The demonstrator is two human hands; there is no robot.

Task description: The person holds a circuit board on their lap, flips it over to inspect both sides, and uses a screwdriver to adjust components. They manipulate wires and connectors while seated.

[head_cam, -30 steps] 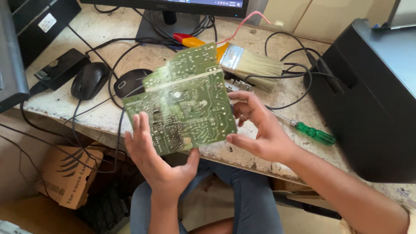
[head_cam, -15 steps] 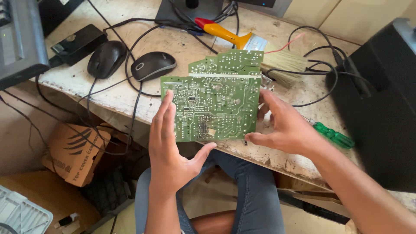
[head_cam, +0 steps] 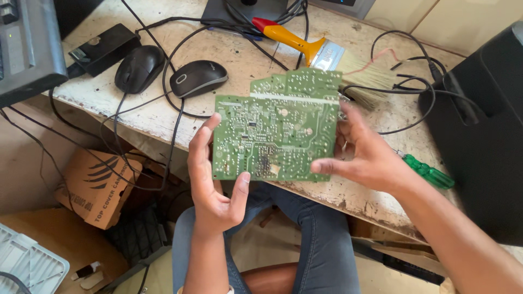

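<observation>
Board: green circuit board [head_cam: 275, 133], solder side up, w/ a smaller stepped section at its top right. Held flat-on to the camera, above the table edge and the person's lap.
Left hand: left hand [head_cam: 213, 182] at the board's left edge and lower left corner. Fingers run up along the left edge, thumb tip on the bottom edge. Hand partly spread, pinching the board at the corner.
Right hand: right hand [head_cam: 366, 155] at the board's right edge. Thumb lies across the lower right corner on the front, fingers go behind the board. Pinching it between thumb and fingers.
Table: worn pale table [head_cam: 245, 65], paint chipped along the front edge, black cables looped over it.
Mice: two black computer mice side by side, upper left of the board: one [head_cam: 139, 68] further left, one w/ grey trim [head_cam: 199, 78] nearer the board. Both apart from the hands.
Brush: paintbrush [head_cam: 321, 51] w/ yellow and red handle, lying behind the board's top; bristles partly hidden by the board.
Screwdriver: green-handled screwdriver [head_cam: 427, 171] on the table, just right of the right wrist, not touched.
Black box: small black box [head_cam: 104, 48] left of the mice.
Right side: big black case [head_cam: 479, 136] at the table's right end.
Below: cardboard box [head_cam: 95, 185] on the floor, lower left; jeans-clad legs [head_cam: 321, 245] under the board.
</observation>
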